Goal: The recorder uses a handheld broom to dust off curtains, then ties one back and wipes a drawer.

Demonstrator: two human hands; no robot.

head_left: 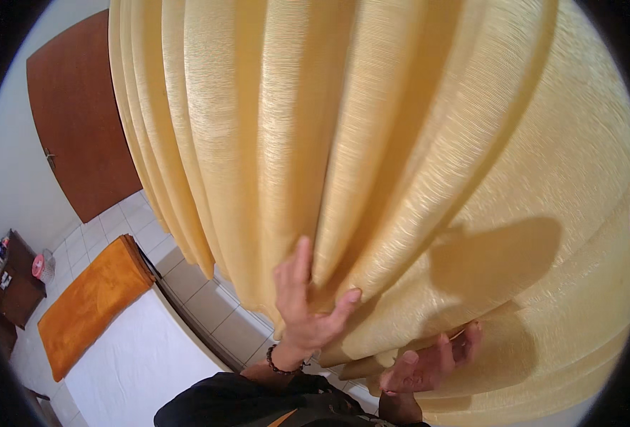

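Observation:
A long golden-yellow curtain [293,142] hangs in deep vertical folds before me and spreads wide to the right. Against its lower folds, my left hand [306,306] is open, with the thumb stretched away from raised fingers and a dark beaded bracelet at the wrist. Lower and to the right, my right hand [429,366] is turned partly palm up, its fingers apart and loosely bent. It is close to the curtain's bottom part, where the cloth bunches; whether it touches the cloth I cannot tell. My shadow falls across the fabric on that side.
A bed with a white sheet [144,363] stands at lower left, carrying a folded orange blanket [98,306]. Beyond are a brown door [83,114], a dark wooden cabinet [19,285] with small items on top, and a pink basket [43,266] on the tiled floor [240,334].

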